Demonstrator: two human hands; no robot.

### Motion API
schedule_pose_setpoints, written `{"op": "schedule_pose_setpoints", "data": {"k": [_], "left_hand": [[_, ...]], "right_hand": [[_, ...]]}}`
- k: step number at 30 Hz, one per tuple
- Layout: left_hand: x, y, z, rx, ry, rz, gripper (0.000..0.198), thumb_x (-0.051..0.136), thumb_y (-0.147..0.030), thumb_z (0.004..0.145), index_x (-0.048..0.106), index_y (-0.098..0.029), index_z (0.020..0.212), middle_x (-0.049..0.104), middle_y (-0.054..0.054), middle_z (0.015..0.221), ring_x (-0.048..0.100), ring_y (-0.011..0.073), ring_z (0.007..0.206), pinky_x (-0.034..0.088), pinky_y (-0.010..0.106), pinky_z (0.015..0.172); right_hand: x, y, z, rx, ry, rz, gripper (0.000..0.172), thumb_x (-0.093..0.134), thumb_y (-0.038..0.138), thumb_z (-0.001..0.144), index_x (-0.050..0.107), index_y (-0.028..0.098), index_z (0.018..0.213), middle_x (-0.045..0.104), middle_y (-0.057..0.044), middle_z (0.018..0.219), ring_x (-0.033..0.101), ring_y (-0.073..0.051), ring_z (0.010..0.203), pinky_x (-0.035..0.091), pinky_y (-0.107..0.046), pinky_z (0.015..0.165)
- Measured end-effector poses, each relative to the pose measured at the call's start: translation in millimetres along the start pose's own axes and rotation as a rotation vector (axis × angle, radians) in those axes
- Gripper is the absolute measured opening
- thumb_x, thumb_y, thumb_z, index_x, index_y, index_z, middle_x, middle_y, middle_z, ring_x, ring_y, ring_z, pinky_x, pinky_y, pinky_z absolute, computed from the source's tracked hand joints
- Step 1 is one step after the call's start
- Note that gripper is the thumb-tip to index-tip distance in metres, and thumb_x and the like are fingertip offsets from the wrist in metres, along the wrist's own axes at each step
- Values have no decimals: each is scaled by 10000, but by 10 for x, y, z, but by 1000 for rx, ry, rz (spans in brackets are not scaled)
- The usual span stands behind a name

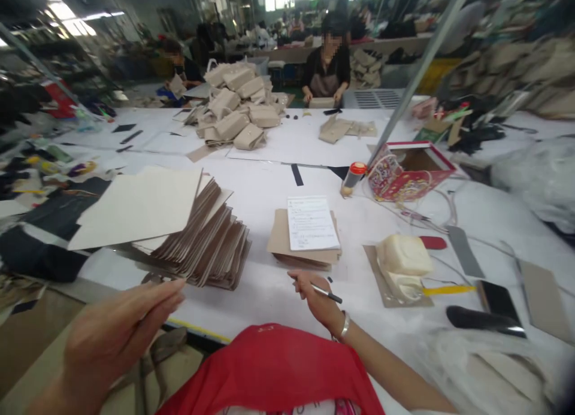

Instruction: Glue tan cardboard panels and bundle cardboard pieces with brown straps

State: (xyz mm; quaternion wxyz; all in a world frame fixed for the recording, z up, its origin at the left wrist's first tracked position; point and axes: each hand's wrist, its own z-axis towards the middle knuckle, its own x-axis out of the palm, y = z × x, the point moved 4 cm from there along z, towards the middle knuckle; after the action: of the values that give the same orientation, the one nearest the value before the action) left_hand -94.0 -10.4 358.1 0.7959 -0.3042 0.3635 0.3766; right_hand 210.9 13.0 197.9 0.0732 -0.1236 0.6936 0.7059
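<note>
My right hand (pixel 317 295) holds a pen (pixel 327 293) between its fingers, low over the white table. Just beyond it, a handwritten sheet of paper (pixel 313 222) lies on a short stack of tan pieces (pixel 279 230). My left hand (pixel 121 328) is raised at the table's front edge, fingers stretched out and nothing seen in it. Past its fingertips stands a tall, fanned stack of brown-edged panels (pixel 211 241), topped by large off-white sheets (pixel 139 205).
To the right are a red patterned box (pixel 404 184), a red-capped can (pixel 354 174), a cream block-like container (pixel 404 254), a phone (pixel 498 300) and a plastic bag (pixel 489 367). Tan bags (pixel 238 103) are heaped at the back. A co-worker (pixel 326 73) works across the table.
</note>
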Motion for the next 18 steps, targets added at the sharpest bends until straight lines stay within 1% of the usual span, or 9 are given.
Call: {"op": "schedule_pose_setpoints", "data": {"k": [1, 2, 3, 5, 7, 10, 12, 15, 18], "left_hand": [[18, -22, 23, -5, -18, -50, 431, 587, -255, 783, 551, -442, 1170, 686, -134, 922, 654, 124, 719, 566, 270, 723], [111, -68, 38, 10, -1, -123, 426, 566, -242, 791, 552, -448, 1164, 682, -132, 911, 649, 128, 731, 567, 279, 715], [267, -132, 46, 36, 37, -198, 426, 538, -212, 800, 556, -430, 1165, 677, -109, 941, 645, 136, 780, 566, 289, 730], [722, -283, 48, 125, 162, -324, 419, 483, -129, 801, 574, -333, 1155, 641, -15, 1087, 609, 167, 964, 541, 323, 833], [1243, -395, 50, 188, 270, -386, 367, 444, -76, 790, 606, -241, 1075, 570, 67, 1216, 524, 204, 1126, 477, 389, 944], [1897, -451, 117, 189, 298, -432, 236, 450, -99, 810, 620, -177, 954, 569, 104, 1202, 479, 223, 1167, 421, 441, 991], [2213, -451, 207, 155, 296, -439, 139, 494, -181, 829, 624, -168, 875, 582, 103, 1176, 479, 233, 1157, 407, 452, 993], [2550, -456, 366, 144, 288, -450, 131, 517, -237, 834, 611, -165, 778, 592, 97, 1152, 494, 234, 1126, 408, 442, 977], [2789, -451, 486, 141, 261, -459, 105, 508, -199, 831, 598, -149, 854, 583, 114, 1165, 504, 228, 1108, 421, 416, 949]], "right_hand": [[-104, -11, 15, 13, -61, -54, 347, 414, 418, 891, 666, 188, 949, 600, -9, 657, 544, -117, 565, 463, -257, 598], [-204, -21, 37, 28, -126, -87, 301, 440, 384, 879, 661, 191, 941, 609, -5, 664, 549, -116, 563, 466, -256, 606], [-298, -32, 67, 42, -194, -104, 261, 464, 359, 864, 651, 192, 939, 616, -2, 674, 554, -117, 563, 467, -255, 604], [-454, -56, 147, 45, -327, -123, 216, 506, 343, 833, 628, 192, 927, 629, -2, 698, 568, -128, 580, 473, -255, 598], [-543, -84, 251, 20, -407, -175, 207, 532, 360, 812, 621, 192, 892, 643, -13, 721, 588, -147, 625, 483, -266, 618], [-556, -135, 429, -66, -429, -310, 190, 541, 359, 802, 634, 198, 839, 662, -24, 756, 609, -165, 686, 489, -283, 677], [-517, -185, 535, -143, -427, -411, 163, 530, 327, 803, 632, 201, 790, 665, -20, 757, 615, -165, 706, 482, -282, 700], [-442, -312, 648, -224, -409, -511, 146, 506, 278, 802, 609, 196, 739, 657, -17, 728, 614, -158, 695, 469, -271, 687], [-402, -461, 695, -243, -389, -565, 135, 489, 252, 799, 588, 190, 732, 638, -11, 686, 598, -151, 643, 458, -264, 646]]}}
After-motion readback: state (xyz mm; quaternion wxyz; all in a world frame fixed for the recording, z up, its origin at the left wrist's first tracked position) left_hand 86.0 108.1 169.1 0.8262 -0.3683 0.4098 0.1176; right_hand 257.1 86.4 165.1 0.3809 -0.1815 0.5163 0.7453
